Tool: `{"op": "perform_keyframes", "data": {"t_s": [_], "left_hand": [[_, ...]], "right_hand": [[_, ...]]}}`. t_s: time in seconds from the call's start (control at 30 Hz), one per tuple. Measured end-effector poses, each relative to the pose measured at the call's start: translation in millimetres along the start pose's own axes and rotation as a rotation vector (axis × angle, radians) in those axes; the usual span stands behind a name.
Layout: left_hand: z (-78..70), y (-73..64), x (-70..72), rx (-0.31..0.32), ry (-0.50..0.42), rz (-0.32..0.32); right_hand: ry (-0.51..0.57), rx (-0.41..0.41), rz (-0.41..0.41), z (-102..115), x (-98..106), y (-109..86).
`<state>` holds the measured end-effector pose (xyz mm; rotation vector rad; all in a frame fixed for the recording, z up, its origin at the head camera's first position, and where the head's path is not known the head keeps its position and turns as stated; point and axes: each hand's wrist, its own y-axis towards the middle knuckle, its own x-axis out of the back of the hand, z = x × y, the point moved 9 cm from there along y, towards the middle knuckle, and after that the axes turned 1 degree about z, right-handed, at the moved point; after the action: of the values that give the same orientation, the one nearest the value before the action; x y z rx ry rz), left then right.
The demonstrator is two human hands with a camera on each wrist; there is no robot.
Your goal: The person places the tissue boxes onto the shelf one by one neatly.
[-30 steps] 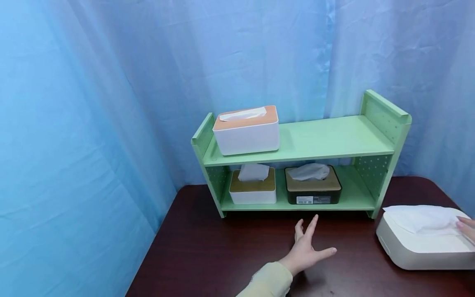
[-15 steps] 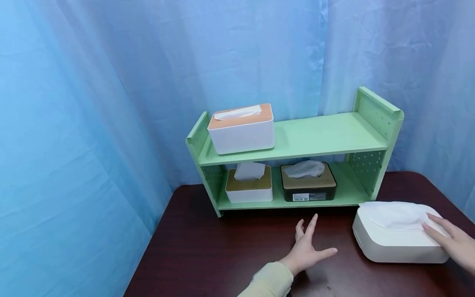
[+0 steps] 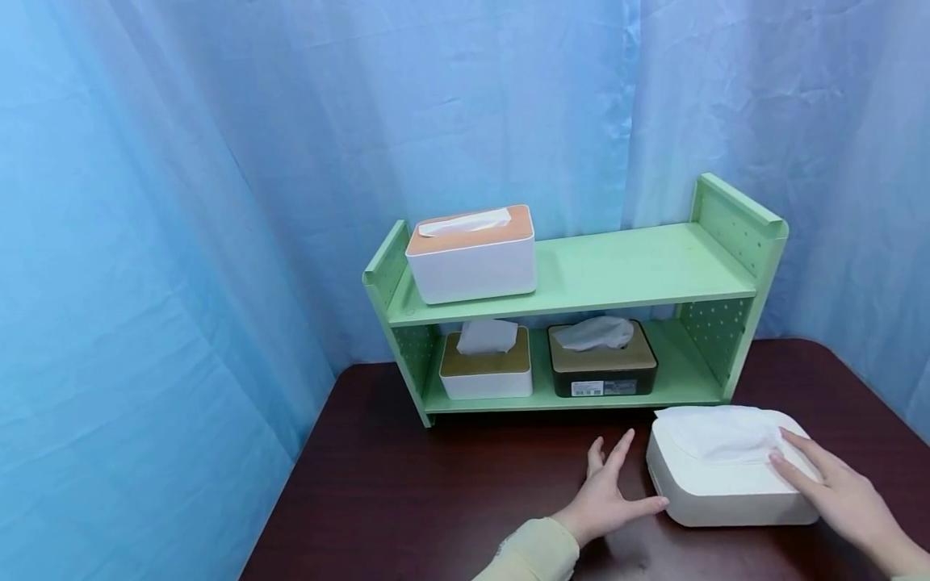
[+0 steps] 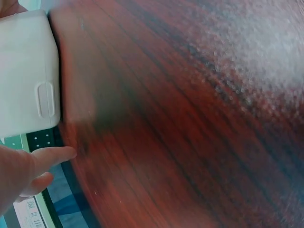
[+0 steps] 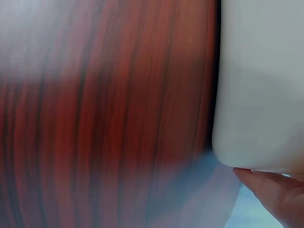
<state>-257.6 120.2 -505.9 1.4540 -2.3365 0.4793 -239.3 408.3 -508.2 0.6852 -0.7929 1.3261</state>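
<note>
A white tissue box (image 3: 741,507) with rounded corners stands on the dark table, right of centre in the head view. A white tissue (image 3: 722,436) lies across its top. My right hand (image 3: 843,488) is at the box's right end, long fingers extended over the top edge; in the right wrist view, a fingertip (image 5: 266,187) presses against the end wall of the box (image 5: 261,90). Left of the box, my left hand (image 3: 603,499) is held with fingers spread and nothing in it, its thumb tip right by the box's front left corner. The left wrist view shows the box's slotted end (image 4: 28,76).
Behind stands a green two-tier shelf (image 3: 639,262). On its upper tier sits a white tissue box with an orange top (image 3: 475,270); below are a smaller white one with a brown top (image 3: 488,386) and a black one (image 3: 603,381). Blue curtains (image 3: 291,121) surround the table (image 3: 407,500).
The white tissue box has moved left across the table with my right hand, coming close to my left hand. The left hand has shifted slightly right; the head view has turned a little right.
</note>
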Motion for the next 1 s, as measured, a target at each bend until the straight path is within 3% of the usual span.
{"op": "perform_keyframes", "data": {"t_s": [0.37, 0.7, 1.0], "left_hand": [[-0.3, -3.3, -4.6, -0.047, 0.015, 0.032], [14.1, -7.3, 10.5, -0.063, 0.038, 0.028], [24.6, -16.2, 32.1, -0.082, 0.039, -0.015]], "right_hand": [[0.091, 0.077, 0.026, 45.6, -21.5, -4.2], [0.122, 0.094, 0.028, 72.2, -34.7, -10.0], [0.137, 0.150, 0.182, 80.2, -50.1, -8.1]]}}
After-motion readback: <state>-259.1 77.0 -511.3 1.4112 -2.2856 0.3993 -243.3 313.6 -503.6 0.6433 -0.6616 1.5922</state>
